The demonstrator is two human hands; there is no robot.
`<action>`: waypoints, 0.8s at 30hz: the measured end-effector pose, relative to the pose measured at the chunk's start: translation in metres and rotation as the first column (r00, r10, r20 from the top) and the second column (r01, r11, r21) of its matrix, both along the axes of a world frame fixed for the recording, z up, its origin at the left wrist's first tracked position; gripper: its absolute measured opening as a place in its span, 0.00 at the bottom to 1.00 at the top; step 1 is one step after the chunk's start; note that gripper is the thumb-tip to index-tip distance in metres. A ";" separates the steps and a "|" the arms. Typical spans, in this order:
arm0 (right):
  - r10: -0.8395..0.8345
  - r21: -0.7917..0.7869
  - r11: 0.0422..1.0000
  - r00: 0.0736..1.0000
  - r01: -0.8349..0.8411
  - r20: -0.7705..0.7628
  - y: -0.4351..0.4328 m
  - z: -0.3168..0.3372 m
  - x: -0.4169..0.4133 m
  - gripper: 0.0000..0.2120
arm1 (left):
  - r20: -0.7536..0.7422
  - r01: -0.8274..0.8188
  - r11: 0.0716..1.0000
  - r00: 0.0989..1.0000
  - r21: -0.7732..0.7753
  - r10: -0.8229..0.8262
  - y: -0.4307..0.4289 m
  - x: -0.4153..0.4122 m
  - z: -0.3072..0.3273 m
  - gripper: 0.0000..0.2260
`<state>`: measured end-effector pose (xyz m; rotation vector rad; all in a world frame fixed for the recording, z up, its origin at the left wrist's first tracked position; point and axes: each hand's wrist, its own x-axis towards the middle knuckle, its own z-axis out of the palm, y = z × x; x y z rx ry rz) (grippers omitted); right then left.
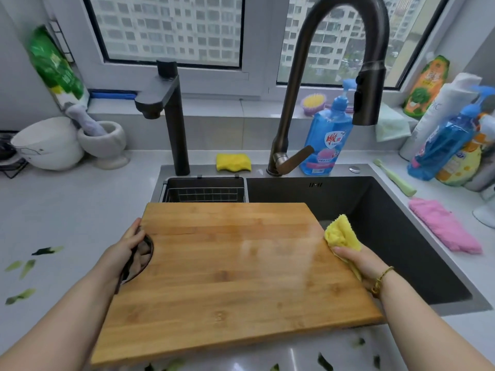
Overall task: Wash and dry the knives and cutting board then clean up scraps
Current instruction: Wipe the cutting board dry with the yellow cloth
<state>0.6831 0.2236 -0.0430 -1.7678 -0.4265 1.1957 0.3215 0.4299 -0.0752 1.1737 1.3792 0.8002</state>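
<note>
A large wooden cutting board [230, 274] lies tilted over the front of the dark sink [388, 215]. My left hand [128, 250] grips its left edge, fingers through the round handle hole. At the board's right edge my right hand [359, 259] is closed on a crumpled yellow cloth [341, 232]. Part of the board's surface near the cloth looks wet and shiny. Green vegetable scraps [20, 266] lie on the left counter, with more scraps [325, 361] on the counter in front of the board. No knives are in view.
A tall dark tap [345, 76] arches over the sink; a second dark tap [171, 116] stands left. A wire basket [205, 190] sits in the sink's left part. Yellow sponge [233, 162], blue soap bottle [325, 140], pink cloth [444, 228], bowl [51, 143], mortar [107, 143].
</note>
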 end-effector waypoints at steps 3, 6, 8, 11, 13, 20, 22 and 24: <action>0.034 0.002 0.999 0.999 -0.034 0.014 0.010 -0.004 0.004 0.06 | 0.109 -0.011 1.000 0.994 -0.030 0.014 -0.014 0.012 0.008 0.20; 0.045 0.008 0.999 0.999 -0.045 0.019 0.022 -0.007 0.010 0.07 | 0.208 0.004 0.995 0.978 -0.101 0.017 -0.024 0.026 0.023 0.21; 0.039 0.010 0.999 0.999 -0.039 0.018 0.028 -0.011 0.014 0.07 | 0.281 0.021 0.992 0.960 -0.127 0.016 -0.027 0.029 0.029 0.21; 0.032 0.015 0.999 0.999 -0.032 -0.002 0.034 -0.016 0.017 0.08 | 0.259 -0.006 0.990 0.965 -0.140 0.043 -0.026 0.030 0.024 0.21; 0.033 0.003 0.999 0.999 -0.033 -0.009 0.035 -0.023 0.019 0.08 | 0.227 -0.023 0.992 0.973 -0.123 0.051 -0.024 0.026 0.018 0.21; 0.030 -0.022 0.999 0.999 -0.029 0.039 0.036 -0.036 0.018 0.15 | 0.248 -0.024 0.988 0.967 -0.150 0.061 -0.029 0.027 0.021 0.21; 0.051 -0.047 0.998 0.995 -0.047 0.091 0.037 -0.036 0.017 0.16 | 0.245 -0.056 0.987 0.965 -0.149 0.092 -0.034 0.031 0.030 0.20; 0.103 -0.089 0.992 0.979 -0.088 0.177 0.038 -0.033 0.014 0.14 | 0.270 -0.064 0.985 0.957 -0.163 0.107 -0.037 0.035 0.037 0.21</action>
